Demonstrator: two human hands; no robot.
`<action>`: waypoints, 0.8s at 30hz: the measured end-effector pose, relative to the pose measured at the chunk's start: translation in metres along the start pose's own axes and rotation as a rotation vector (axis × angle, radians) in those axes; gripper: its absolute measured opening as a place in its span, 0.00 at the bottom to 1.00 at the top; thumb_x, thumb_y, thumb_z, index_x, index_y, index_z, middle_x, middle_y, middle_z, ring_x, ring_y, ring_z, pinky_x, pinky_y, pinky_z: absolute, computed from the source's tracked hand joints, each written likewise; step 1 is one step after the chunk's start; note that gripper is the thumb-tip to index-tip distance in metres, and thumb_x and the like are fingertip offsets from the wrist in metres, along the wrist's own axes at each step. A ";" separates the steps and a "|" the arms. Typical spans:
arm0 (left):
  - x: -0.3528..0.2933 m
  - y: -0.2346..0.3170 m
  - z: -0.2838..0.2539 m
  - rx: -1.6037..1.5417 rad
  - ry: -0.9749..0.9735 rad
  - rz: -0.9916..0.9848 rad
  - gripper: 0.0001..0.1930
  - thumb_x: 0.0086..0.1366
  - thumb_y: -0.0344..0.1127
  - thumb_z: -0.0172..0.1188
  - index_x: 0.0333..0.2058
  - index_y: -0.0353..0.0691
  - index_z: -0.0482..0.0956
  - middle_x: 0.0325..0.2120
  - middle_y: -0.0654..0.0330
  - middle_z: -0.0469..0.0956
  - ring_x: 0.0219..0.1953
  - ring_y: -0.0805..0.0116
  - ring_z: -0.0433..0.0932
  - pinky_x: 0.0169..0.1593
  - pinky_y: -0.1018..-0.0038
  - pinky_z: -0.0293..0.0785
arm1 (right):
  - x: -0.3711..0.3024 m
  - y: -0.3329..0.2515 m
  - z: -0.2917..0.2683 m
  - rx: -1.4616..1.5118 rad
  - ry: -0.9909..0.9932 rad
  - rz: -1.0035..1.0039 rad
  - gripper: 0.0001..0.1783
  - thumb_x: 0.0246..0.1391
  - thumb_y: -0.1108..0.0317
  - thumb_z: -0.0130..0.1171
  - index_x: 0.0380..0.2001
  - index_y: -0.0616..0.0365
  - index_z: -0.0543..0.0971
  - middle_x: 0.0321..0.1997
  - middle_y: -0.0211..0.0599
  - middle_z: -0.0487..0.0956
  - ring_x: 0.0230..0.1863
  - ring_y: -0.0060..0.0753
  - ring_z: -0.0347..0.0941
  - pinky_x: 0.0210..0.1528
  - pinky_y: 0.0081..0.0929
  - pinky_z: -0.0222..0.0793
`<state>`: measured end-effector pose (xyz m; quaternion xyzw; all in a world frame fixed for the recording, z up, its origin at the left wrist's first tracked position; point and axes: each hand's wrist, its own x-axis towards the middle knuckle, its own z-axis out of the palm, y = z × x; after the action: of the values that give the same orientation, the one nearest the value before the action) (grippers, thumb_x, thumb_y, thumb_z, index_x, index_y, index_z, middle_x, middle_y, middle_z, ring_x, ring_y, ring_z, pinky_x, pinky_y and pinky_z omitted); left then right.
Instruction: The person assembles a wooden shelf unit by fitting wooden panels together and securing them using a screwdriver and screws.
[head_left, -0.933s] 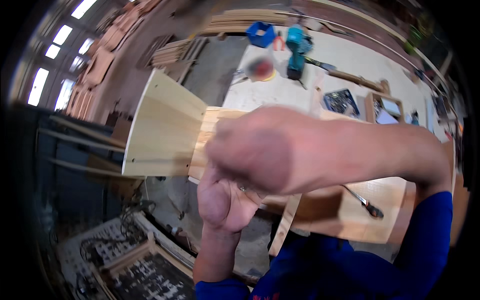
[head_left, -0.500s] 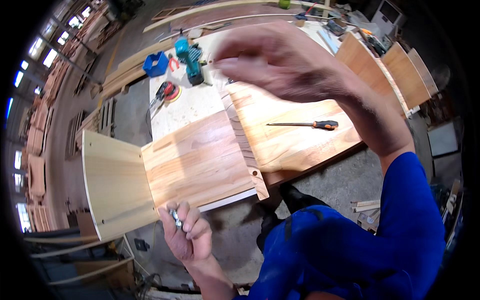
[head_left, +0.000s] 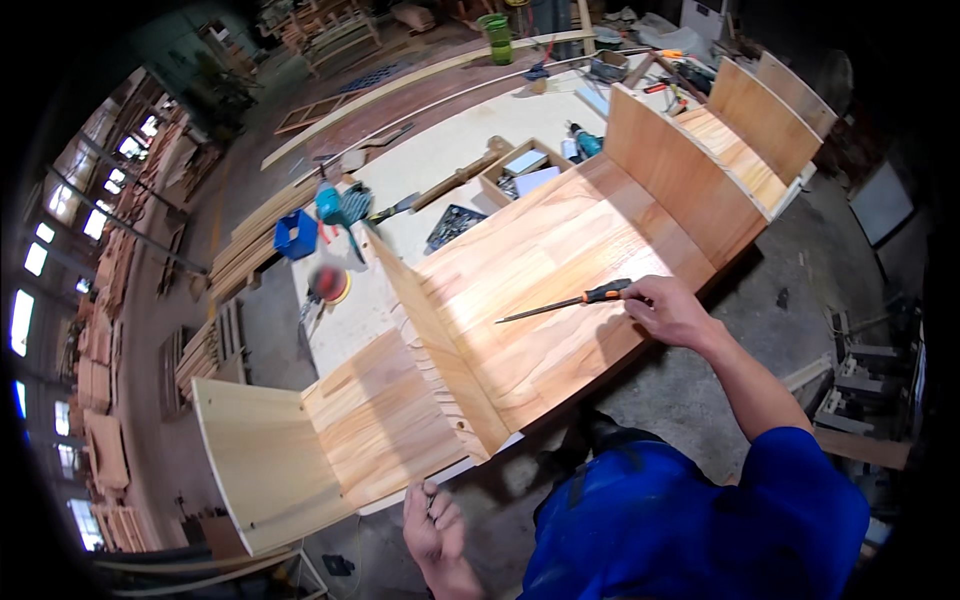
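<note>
My right hand point(head_left: 670, 310) pinches the handle end of a screwdriver point(head_left: 603, 292) with a black-and-orange grip. Its long shaft points left, over the broad wooden panel point(head_left: 560, 360) of a shelf-like piece. Near the panel's front edge, at lower left, my left hand point(head_left: 436, 530) is curled closed around small metal fasteners point(head_left: 430, 503), mostly hidden by the fingers. An upright wooden divider point(head_left: 440, 350) stands between the left section and the broad panel. A pale end board point(head_left: 268, 465) rises at the far left.
Behind the wooden piece, the pale worktop point(head_left: 365, 310) carries a green power tool point(head_left: 330, 205), a blue bin point(head_left: 295, 234), a red sander point(head_left: 330, 284), a tray of screws point(head_left: 455, 226) and a wooden box point(head_left: 497, 190). Upright boards point(head_left: 680, 165) stand at the right.
My right hand has come down from above the panel and taken hold of the screwdriver's handle. My left hand stays closed near the front edge. The view has shifted, showing more of the right side.
</note>
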<state>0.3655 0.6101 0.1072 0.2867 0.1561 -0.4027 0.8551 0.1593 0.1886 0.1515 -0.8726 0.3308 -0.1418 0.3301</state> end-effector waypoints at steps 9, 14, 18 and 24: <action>0.010 -0.009 0.057 0.036 -0.134 0.018 0.11 0.74 0.35 0.51 0.50 0.38 0.71 0.37 0.60 0.74 0.25 0.77 0.66 0.21 0.86 0.63 | 0.025 0.005 -0.001 -0.124 0.008 -0.231 0.10 0.51 0.69 0.63 0.37 0.61 0.80 0.39 0.47 0.79 0.45 0.51 0.74 0.48 0.42 0.71; 0.003 -0.001 0.032 -0.062 -0.071 0.090 0.10 0.75 0.35 0.50 0.49 0.39 0.72 0.35 0.60 0.74 0.25 0.77 0.66 0.21 0.84 0.62 | 0.042 0.013 0.032 -0.277 -0.069 -0.357 0.16 0.46 0.73 0.63 0.42 0.58 0.80 0.41 0.46 0.78 0.48 0.54 0.72 0.51 0.44 0.70; 0.002 0.005 0.034 0.018 -0.046 0.145 0.10 0.75 0.34 0.50 0.51 0.41 0.73 0.36 0.63 0.73 0.25 0.78 0.65 0.22 0.85 0.62 | 0.043 0.010 0.039 -0.330 -0.079 -0.288 0.13 0.53 0.78 0.57 0.42 0.57 0.79 0.41 0.48 0.74 0.46 0.53 0.70 0.50 0.42 0.68; -0.004 0.016 0.010 -0.129 -0.013 0.180 0.10 0.74 0.32 0.51 0.51 0.41 0.74 0.39 0.62 0.75 0.26 0.79 0.66 0.23 0.85 0.62 | -0.023 -0.013 0.031 0.106 -0.005 -0.087 0.12 0.61 0.73 0.48 0.46 0.61 0.75 0.33 0.32 0.70 0.33 0.28 0.66 0.39 0.26 0.66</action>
<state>0.3756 0.6147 0.1232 0.2412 0.1502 -0.3153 0.9055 0.1632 0.2265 0.1364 -0.8679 0.2839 -0.1712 0.3700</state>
